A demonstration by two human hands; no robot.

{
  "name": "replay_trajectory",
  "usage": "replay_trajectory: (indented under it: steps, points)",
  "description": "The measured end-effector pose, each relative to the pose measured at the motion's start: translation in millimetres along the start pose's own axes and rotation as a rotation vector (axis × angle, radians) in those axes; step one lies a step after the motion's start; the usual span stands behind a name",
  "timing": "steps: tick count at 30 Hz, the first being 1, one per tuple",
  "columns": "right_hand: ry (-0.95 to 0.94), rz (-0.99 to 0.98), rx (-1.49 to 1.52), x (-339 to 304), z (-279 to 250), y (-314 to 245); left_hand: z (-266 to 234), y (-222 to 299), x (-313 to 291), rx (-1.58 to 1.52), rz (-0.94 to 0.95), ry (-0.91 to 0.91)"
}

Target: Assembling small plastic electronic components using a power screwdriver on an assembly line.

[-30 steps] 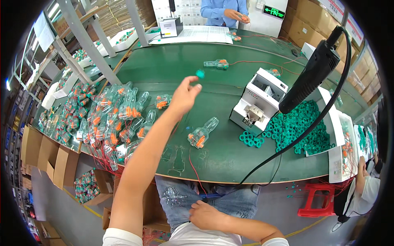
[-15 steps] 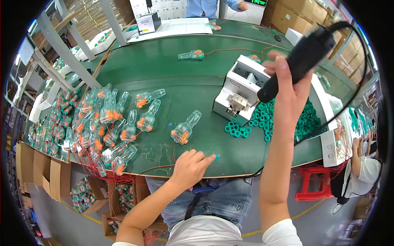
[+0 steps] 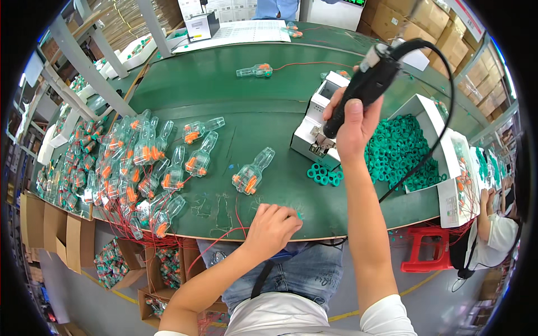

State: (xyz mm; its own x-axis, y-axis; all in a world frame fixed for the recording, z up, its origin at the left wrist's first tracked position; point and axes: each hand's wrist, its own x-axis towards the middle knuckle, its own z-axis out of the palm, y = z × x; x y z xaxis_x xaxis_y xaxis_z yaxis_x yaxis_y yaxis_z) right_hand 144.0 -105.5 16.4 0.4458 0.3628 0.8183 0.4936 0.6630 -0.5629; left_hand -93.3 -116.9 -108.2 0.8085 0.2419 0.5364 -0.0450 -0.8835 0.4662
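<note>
The right hand (image 3: 355, 127) gripped a black cylindrical power tool (image 3: 369, 80) near a white boxy machine (image 3: 306, 134); the left hand (image 3: 273, 227) pinched a small green piece (image 3: 300, 215).

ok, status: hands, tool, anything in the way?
Right hand grips black tool, tip at white machine, contact unclear. Left hand near table edge, green piece beside it. Cable crosses view of green rings.

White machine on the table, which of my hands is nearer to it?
Right. Your right hand is at the right side of the machine, gripping the black tool; your left hand is farther off, by the near edge of the table.
</note>
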Motion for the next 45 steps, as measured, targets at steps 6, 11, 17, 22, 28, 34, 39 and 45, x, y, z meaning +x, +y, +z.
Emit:
replay_trajectory:
  steps: [6,11,17,22,28,34,39,45]
  points:
    - [-0.029,0.241,0.202,-32.0,4.9,-21.6,-0.4,-11.3,16.0,-0.043,-0.236,-0.023]
    - [-0.019,0.433,0.234,-85.0,9.4,-54.0,-6.0,-13.7,20.0,-0.030,-0.255,-0.048]
    - [-0.040,0.458,0.255,-107.6,14.0,-44.5,-4.1,-14.4,18.8,-0.043,-0.269,-0.050]
    - [-0.087,0.462,0.326,-121.4,16.4,-41.4,-4.6,-15.4,19.8,-0.031,-0.241,-0.023]
    - [-0.090,0.509,0.354,-123.1,14.8,-45.4,2.2,-18.8,17.9,0.104,-0.044,-0.005]
    - [0.020,0.440,0.287,-94.7,7.9,-63.9,15.2,-12.6,21.9,0.263,0.011,-0.048]
    - [0.117,0.353,0.112,-44.4,-18.0,-102.8,-27.2,69.1,38.2,-0.656,-0.521,-0.770]
    - [0.248,0.041,-0.761,-51.8,-56.2,-95.8,-121.0,50.5,42.7,-0.561,-0.341,-0.135]
